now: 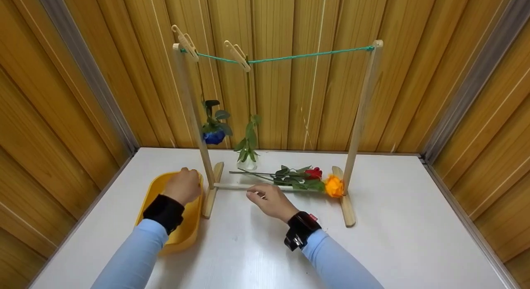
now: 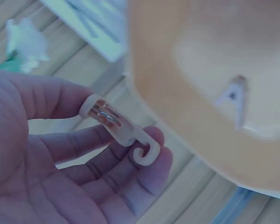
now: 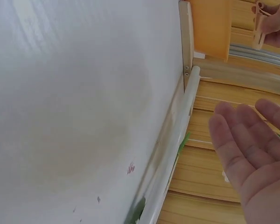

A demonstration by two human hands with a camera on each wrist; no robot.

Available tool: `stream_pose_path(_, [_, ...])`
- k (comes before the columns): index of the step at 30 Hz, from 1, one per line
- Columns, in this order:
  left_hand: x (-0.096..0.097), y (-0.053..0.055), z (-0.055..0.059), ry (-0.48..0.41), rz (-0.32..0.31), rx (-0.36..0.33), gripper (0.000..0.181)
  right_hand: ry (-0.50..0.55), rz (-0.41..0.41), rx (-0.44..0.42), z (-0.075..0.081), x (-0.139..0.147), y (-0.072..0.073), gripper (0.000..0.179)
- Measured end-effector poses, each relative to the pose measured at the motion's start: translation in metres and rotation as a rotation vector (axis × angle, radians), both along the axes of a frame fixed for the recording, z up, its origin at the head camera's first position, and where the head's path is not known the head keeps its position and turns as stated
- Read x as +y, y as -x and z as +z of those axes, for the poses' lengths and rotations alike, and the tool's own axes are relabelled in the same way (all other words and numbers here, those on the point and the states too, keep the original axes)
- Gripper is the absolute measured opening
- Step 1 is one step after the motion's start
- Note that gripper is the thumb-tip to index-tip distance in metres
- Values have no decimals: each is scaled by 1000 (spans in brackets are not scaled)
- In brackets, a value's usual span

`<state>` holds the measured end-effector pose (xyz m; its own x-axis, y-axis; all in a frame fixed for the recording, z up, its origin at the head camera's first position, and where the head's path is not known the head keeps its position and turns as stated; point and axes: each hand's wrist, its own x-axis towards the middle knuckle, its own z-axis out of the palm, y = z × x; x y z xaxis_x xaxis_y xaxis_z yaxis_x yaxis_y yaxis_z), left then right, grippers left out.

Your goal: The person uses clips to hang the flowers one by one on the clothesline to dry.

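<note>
My left hand (image 1: pixel 182 187) is over the yellow bin (image 1: pixel 189 229), pinching a pale plastic clothespin (image 2: pixel 109 120) with a hooked end. A second clothespin (image 2: pixel 236 100) lies inside the bin in the left wrist view. Close to the rack's low crossbar (image 1: pixel 232 186), my right hand (image 1: pixel 271 200) holds nothing, its fingers relaxed and slightly bent in the right wrist view. Just beyond it, a red rose (image 1: pixel 314 173) and an orange rose (image 1: pixel 333 185) lie with stems pointing left, the orange bloom by the right post.
A green cord (image 1: pixel 306 55) runs between two wooden posts. Clothespins (image 1: pixel 186 42) on its left part hold a blue rose (image 1: pixel 214 136) and a white flower (image 1: pixel 247 161) upside down. Wood-patterned walls (image 1: pixel 281 102) enclose the white table (image 1: pixel 397 222).
</note>
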<state>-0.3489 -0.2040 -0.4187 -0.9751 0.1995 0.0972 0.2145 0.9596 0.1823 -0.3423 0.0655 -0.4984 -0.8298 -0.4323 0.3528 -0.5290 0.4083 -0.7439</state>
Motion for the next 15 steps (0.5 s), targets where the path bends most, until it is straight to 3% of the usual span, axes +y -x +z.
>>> stream_pose_path(6, [32, -13, 9, -19, -91, 138, 17, 37, -24, -15, 1, 13, 1, 29])
stream_pose_path(11, [59, -26, 5, -54, -181, 263, 14, 93, -36, -3, 3, 26, -2, 29])
stream_pose_path(15, [78, -37, -3, -91, -241, 289, 13, 140, -20, 16, 4, 36, -5, 27])
